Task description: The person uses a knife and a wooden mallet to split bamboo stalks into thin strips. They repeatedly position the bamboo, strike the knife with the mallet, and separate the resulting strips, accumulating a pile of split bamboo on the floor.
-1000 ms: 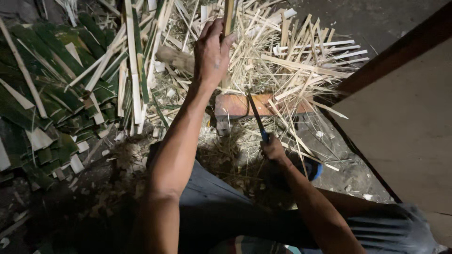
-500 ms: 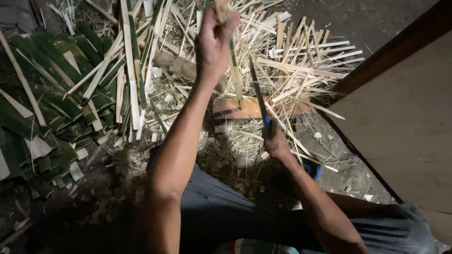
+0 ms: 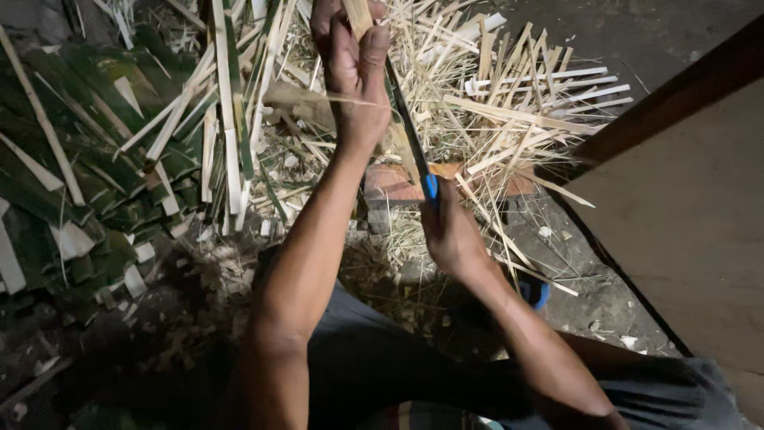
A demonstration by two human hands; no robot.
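At the far left lies a heap of green bamboo slats (image 3: 95, 167), dark-skinned pieces stacked loosely with pale cut faces showing here and there. Just to its right, several long pale bamboo strips (image 3: 227, 103) lean across the heap, running from the top edge down toward the littered ground.

Next comes the left hand (image 3: 354, 76), raised near the top of the view with its arm stretching up from below. Its fingers are curled tight around a pale bamboo stick (image 3: 360, 14), which stands roughly upright and runs out of frame at the top. Right beside this hand, the dark blade of a knife (image 3: 407, 131) slants down alongside the stick; whether the edge is biting into the bamboo is hidden by the hand.

Below the blade, the right hand (image 3: 454, 235) is closed in a full fist on the knife's blue handle, just a bit of blue showing above the knuckles. Behind both hands sits a reddish brick (image 3: 394, 183), partly covered by shavings.

Farther right spreads a loose pile of thin split bamboo slivers (image 3: 525, 103), pale and crisscrossed. At the far right edge stands a plain wooden board (image 3: 684, 215) with a dark upper rim.
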